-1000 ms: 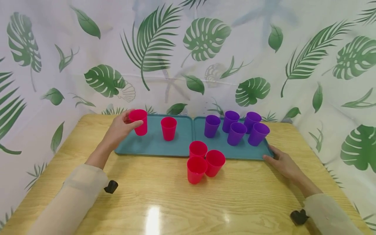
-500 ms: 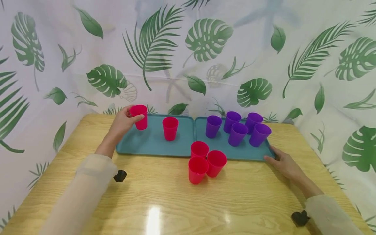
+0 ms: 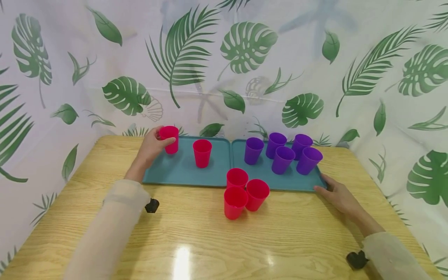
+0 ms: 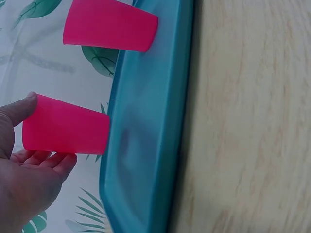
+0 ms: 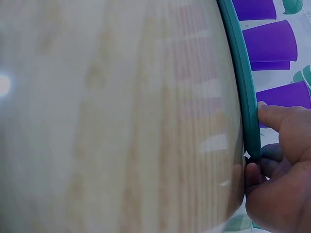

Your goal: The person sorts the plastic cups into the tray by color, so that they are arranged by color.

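Note:
My left hand (image 3: 151,146) holds a red plastic cup (image 3: 171,144) upright over the far left part of the left teal tray (image 3: 185,181). In the left wrist view, the thumb lies at the rim of this red cup (image 4: 68,127) and the fingers are along its side. A second red cup (image 3: 202,153) stands on the same tray, to the right. My right hand (image 3: 338,195) pinches the near right corner of the right teal tray (image 3: 297,186). In the right wrist view, the thumb lies on the tray's rim (image 5: 247,87), with the other fingers at its underside.
Several purple cups (image 3: 283,160) stand in a cluster on the right tray. Three red cups (image 3: 235,203) are grouped on the wooden table (image 3: 168,237) before the trays, one overlapping their front edge in this view. A leaf-printed cloth (image 3: 224,77) hangs behind.
My left hand has raised the red cup slightly and shifted it a little to the right, its forearm swinging right too. The right hand keeps its hold on the tray corner.

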A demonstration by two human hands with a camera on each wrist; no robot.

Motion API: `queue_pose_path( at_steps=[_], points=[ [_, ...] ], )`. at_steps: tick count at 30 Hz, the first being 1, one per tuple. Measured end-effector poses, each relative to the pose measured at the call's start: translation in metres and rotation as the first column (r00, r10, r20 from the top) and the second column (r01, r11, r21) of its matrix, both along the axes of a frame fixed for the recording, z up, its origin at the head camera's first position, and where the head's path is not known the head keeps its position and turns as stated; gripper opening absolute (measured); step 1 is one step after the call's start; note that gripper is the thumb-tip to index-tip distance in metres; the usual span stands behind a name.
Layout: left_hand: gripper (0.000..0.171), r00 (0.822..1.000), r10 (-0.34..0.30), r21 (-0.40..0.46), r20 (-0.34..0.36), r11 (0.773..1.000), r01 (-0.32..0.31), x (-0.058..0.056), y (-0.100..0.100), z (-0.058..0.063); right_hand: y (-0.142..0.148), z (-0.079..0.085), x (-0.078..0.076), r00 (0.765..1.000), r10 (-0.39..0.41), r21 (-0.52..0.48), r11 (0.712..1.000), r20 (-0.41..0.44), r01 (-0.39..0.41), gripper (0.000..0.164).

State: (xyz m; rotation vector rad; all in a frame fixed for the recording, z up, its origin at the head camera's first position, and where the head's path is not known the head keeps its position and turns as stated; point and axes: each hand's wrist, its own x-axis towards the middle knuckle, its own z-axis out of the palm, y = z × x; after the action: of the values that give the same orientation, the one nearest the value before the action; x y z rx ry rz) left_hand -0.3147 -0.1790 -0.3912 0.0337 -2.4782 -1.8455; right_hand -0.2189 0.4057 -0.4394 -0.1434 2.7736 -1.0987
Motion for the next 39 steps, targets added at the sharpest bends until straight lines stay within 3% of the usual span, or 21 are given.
queue_pose_path(
  at_steps=[11,17,20,26,30,35,39],
  points=[
    [0.073,0.999,0.024,-0.029,0.035,0.999,-0.023,0.002,-0.002,-0.015,0.000,-0.001,0.000,1.000,0.006,-0.022,1.000,-0.007,-0.006,0.082],
    [0.085,0.997,0.037,-0.054,0.065,0.998,-0.033,0.003,-0.003,-0.012,-0.001,-0.001,-0.001,1.000,-0.007,-0.012,1.000,0.006,0.007,0.083],
    [0.093,0.995,0.077,-0.066,0.068,0.995,-0.072,0.005,-0.003,-0.008,-0.001,-0.001,-0.002,1.000,-0.006,-0.012,1.000,0.007,0.006,0.083],
    [0.090,0.981,0.196,-0.019,-0.004,0.980,-0.196,0.011,-0.004,0.001,-0.001,-0.001,-0.001,1.000,-0.005,-0.010,1.000,0.009,0.005,0.083],
    [0.085,0.969,0.240,0.019,-0.058,0.971,-0.240,0.019,-0.006,0.007,-0.001,-0.003,-0.002,1.000,-0.006,-0.003,1.000,0.010,0.006,0.083],
    [0.079,0.968,0.233,0.025,-0.096,0.972,-0.232,0.031,-0.009,0.014,0.000,-0.003,-0.002,1.000,-0.004,-0.008,1.000,0.011,0.004,0.083],
    [0.074,0.977,0.179,0.047,-0.118,0.984,-0.175,0.040,-0.008,0.016,0.000,-0.002,-0.001,1.000,0.001,-0.008,1.000,0.002,-0.001,0.082]
  ],
)
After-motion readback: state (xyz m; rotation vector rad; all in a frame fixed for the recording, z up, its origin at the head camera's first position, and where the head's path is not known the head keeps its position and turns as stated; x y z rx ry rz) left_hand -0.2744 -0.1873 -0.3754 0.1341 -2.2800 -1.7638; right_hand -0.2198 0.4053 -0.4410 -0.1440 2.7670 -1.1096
